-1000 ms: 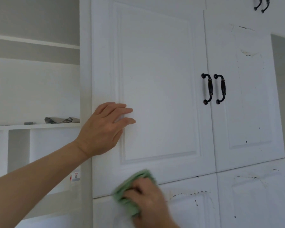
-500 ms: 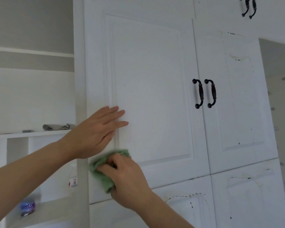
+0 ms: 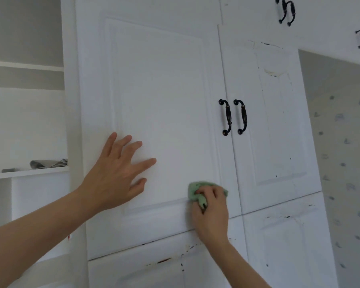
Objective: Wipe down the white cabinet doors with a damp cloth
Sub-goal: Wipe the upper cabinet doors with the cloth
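Gripping a bunched green cloth (image 3: 197,192) that its curled fingers half hide, the right hand (image 3: 211,210) presses the door (image 3: 164,90); left hand (image 3: 114,173) lies flat, fingers spread.

Single view only — head-worn wide-angle camera, so no second view shared any part of the scene. It looked forward and tilted upward at the white cabinet doors (image 3: 154,100), close enough that one door filled most of the frame. Both forearms entered from the bottom edge. Frame ran from open shelving (image 3: 27,172) at left to patterned wall (image 3: 341,142) at right — verticals leaned from lens distortion.
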### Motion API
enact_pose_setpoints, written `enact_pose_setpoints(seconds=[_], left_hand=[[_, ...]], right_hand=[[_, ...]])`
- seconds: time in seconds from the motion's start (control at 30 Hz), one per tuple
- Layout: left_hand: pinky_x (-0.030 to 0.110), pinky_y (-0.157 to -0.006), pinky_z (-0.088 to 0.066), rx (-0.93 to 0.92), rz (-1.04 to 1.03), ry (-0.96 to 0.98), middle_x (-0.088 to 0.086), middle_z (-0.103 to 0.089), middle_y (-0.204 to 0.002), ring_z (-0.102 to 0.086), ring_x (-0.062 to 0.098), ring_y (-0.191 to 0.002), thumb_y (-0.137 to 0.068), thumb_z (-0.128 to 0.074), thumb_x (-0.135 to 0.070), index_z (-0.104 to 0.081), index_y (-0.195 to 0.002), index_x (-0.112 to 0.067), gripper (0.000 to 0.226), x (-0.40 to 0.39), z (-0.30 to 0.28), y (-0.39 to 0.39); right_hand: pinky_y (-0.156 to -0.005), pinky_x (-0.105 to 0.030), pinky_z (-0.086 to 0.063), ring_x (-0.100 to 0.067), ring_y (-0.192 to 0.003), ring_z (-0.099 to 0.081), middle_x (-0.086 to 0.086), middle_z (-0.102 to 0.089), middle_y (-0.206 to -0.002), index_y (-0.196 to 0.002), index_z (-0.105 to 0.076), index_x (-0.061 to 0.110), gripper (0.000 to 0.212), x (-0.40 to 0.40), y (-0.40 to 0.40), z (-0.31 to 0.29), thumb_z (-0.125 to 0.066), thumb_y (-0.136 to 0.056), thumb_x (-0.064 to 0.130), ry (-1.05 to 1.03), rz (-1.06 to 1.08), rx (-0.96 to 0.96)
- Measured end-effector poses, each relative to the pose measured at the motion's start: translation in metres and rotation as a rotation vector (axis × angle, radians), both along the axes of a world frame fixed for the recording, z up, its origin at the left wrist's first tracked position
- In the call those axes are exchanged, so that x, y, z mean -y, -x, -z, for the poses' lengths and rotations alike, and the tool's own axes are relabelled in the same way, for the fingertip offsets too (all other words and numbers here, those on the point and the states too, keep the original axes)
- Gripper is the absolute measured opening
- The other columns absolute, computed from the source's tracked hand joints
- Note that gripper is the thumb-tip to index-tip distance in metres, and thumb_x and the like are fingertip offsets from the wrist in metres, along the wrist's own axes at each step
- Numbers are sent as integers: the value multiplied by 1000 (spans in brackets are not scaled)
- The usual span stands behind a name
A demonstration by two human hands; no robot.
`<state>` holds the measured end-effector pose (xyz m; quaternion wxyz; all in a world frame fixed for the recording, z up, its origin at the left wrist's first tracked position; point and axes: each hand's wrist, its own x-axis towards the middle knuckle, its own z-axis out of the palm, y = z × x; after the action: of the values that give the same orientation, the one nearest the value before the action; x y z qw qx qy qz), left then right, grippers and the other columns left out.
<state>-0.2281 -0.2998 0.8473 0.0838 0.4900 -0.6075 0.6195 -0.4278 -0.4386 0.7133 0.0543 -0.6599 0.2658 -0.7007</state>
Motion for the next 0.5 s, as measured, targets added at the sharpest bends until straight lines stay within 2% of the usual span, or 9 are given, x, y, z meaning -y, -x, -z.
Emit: enact_pose_setpoints(seconds=[0.1, 0.17, 0.27, 0.33, 0.43, 0.5], left_hand=[[64, -114, -31, 56, 25, -33, 20, -52, -146, -45, 47, -135, -92, -46, -41, -69, -128, -19, 48, 17, 1, 12], [63, -115, -30, 88, 34, -80, 14, -48, -152, -40, 44, -141, -95, -42, -42, -62, -137, -22, 50, 33, 4, 26], [72, -111, -27, 116, 27, -80, 10, -47, -154, -35, 45, -145, -96, -42, -45, -56, -142, -31, 50, 50, 10, 40], [75, -109, -26, 114, 29, -57, 10, -49, -153, -35, 47, -144, -96, -44, -46, -59, -140, -33, 48, 54, 13, 42], [76, -109, -25, 84, 25, -38, 12, -52, -148, -37, 49, -142, -96, -44, -45, -62, -136, -34, 46, 57, 18, 45], [75, -109, -26, 53, 29, -38, 17, -54, -143, -41, 49, -139, -96, -44, -43, -64, -134, -32, 44, 62, 21, 52]], right_hand=[[-74, -29, -41, -17, -86, -44, 5, -49, -97, -94, -63, 27, 21, -31, -20, 21, -63, -74, 18, 326, -156, -459], [-71, -28, -38, -17, -81, -40, 6, -47, -91, -86, -62, 25, 17, -27, -14, 22, -61, -73, 15, 403, -220, -597], [-65, -24, -31, -13, -78, -38, 10, -45, -86, -76, -61, 26, 13, 6, 24, 32, -57, -69, 16, 362, -159, -706], [-63, -25, -34, -12, -77, -41, 13, -46, -86, -73, -60, 27, 15, 40, 60, 46, -56, -66, 15, 281, -80, -685], [-57, -31, -47, -11, -80, -50, 20, -48, -89, -76, -66, 26, 20, 89, 111, 55, -58, -68, 10, 83, 48, -467], [-56, -29, -50, -12, -80, -53, 21, -50, -91, -79, -69, 25, 22, 98, 120, 55, -56, -70, 11, 26, 89, -381]])
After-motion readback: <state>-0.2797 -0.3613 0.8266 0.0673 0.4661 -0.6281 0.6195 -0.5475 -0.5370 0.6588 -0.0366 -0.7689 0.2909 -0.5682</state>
